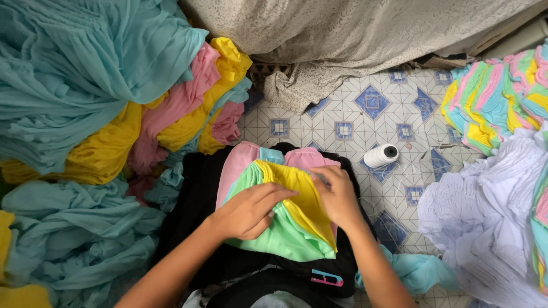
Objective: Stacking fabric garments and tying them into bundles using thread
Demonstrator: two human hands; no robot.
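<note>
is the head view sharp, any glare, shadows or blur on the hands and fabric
Head view: light is soft and even, with no glare; the left hand and right hand on the folded fabric look sharp, with only faint shadows beneath them; the thread spool on the tiled floor is crisp; the edges bend slightly, as from a wide lens.

Floor: tiled floor (pixel 374 122), white with blue diamond patterns, bare around the centre and toward 1 o'clock.
Thread: white thread spool (pixel 381 155) lies on its side on the tiles, at about 2 o'clock.
Left heaps: teal, yellow and pink fabric pile (pixel 97 108) from 8 to 11 o'clock.
Top: grey lace cloth (pixel 342 34) at 12 o'clock.
Right: white pleated fabric (pixel 485 211) at 4 o'clock; stack of pastel pieces (pixel 496 102) at 2 o'clock.
</note>
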